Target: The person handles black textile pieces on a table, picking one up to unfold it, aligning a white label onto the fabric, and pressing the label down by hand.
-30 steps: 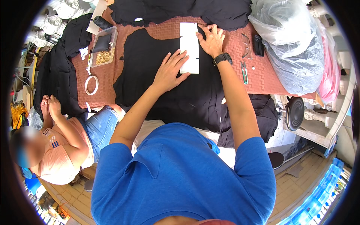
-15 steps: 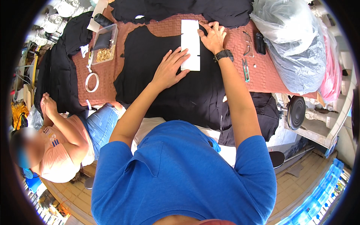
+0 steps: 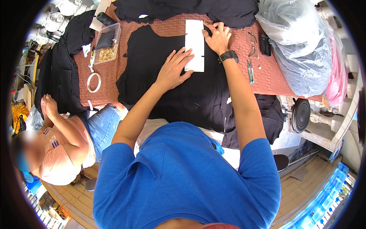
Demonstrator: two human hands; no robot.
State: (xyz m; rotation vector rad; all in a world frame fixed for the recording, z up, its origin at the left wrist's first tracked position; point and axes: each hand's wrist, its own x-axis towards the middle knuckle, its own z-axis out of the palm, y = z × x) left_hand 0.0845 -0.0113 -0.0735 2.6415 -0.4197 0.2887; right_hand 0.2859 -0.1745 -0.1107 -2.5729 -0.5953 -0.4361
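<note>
- The left hand lies palm down, its fingers stretched forward and slightly spread, closed around nothing; the fingertips rest on the lower left part of a white strip, and the thumb points toward the strip's lower end.
- The left forearm slants up and inward from the lower left, bare below the sleeve.
- The right hand is set farther forward, back upward, fingers partly bent, with the index finger and thumb reaching left to the strip's upper right edge. I cannot tell whether they pinch anything.
- The right forearm runs up and slightly leftward, ending at a dark wristwatch on the wrist.
- The white strip lies lengthwise between the hands, mostly on black cloth, its far end past the cloth's edge.
- The cloth is spread over the reddish-brown table.
- Right of the right hand lie eyeglasses and snips; a clear box sits well to the left.
</note>
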